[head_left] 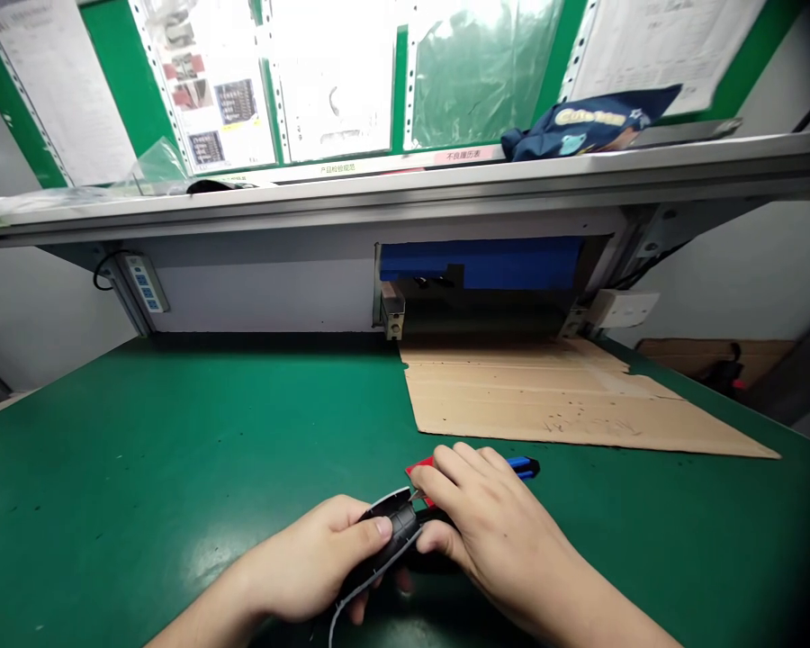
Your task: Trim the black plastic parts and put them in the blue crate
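My left hand [317, 558] is closed around a dark grey curved plastic part [388, 531] with a pale edge, thumb pressed on its top. My right hand [486, 522] is closed on a utility knife with a red front [419, 468] and a blue and black rear end [525, 466] that sticks out past my fingers. The knife's thin blade tip [415, 493] touches the upper edge of the plastic part. Both hands rest low over the green mat [175, 450] near the front edge of the bench.
A flat sheet of brown cardboard [553, 396] lies on the mat behind my hands. A shelf [405, 184] runs across above, with a dark blue bag [587, 121] on it and papers in plastic sleeves [330, 81] hung behind. A power strip [141, 281] is mounted at left.
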Available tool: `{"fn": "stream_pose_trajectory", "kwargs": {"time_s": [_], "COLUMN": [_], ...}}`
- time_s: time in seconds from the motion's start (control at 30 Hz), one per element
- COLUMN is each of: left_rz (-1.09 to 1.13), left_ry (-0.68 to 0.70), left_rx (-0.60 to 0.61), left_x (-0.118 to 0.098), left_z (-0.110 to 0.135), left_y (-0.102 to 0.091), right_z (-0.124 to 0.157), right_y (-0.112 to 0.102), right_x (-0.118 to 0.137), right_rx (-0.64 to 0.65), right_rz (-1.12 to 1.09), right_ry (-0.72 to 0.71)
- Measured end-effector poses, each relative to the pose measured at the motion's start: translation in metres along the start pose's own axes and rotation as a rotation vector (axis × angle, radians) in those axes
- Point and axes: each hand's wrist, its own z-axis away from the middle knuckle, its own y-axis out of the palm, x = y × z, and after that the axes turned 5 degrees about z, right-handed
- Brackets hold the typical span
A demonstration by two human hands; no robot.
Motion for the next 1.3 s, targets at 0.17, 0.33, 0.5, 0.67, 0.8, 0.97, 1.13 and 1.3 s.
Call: {"fn": "stream_pose_trajectory", "kwargs": {"time_s": [0.17, 0.33, 0.5, 0.67, 0.8, 0.97, 1.13, 1.3], "left_rz": [-0.044, -0.155, -0.249, -0.401, -0.501, -0.658, -0.62, -0.134], "left_ry": [0.017, 0.004, -0.006, 0.018, 0.021, 0.088, 0.103, 0.066], "left_rx": [0.0, -0.069, -0.087, -0.119, -0.108, -0.156, -0.2, -0.135], "left_x": [-0.001, -0.003, -0.009, -0.011, -0.01, -0.012, -0.01, -0.007], "left_z": [0.001, 0.006, 0.011, 0.012, 0.012, 0.01, 0.007, 0.007], "left_y": [0.001, 0.003, 0.005, 0.003, 0.001, 0.003, 0.005, 0.003], "right_z": [0.0, -0.003, -0.004, -0.002, -0.001, 0.0, 0.0, -0.001], "right_y": [0.006, 0.01, 0.013, 0.016, 0.014, 0.002, -0.006, -0.006], "right_x": [0.0, -0.001, 0.0, 0.002, 0.002, -0.003, -0.015, -0.014], "right_rx": [-0.02, -0.051, -0.105, -0.162, -0.06, 0.241, 0.138, 0.019], "right_rz": [0.048, 0.073, 0.104, 0.095, -0.01, -0.443, -0.748, -0.505], "right_ry": [-0.057, -0.106, -0.137, -0.157, -0.137, -0.085, -0.036, 0.028]}}
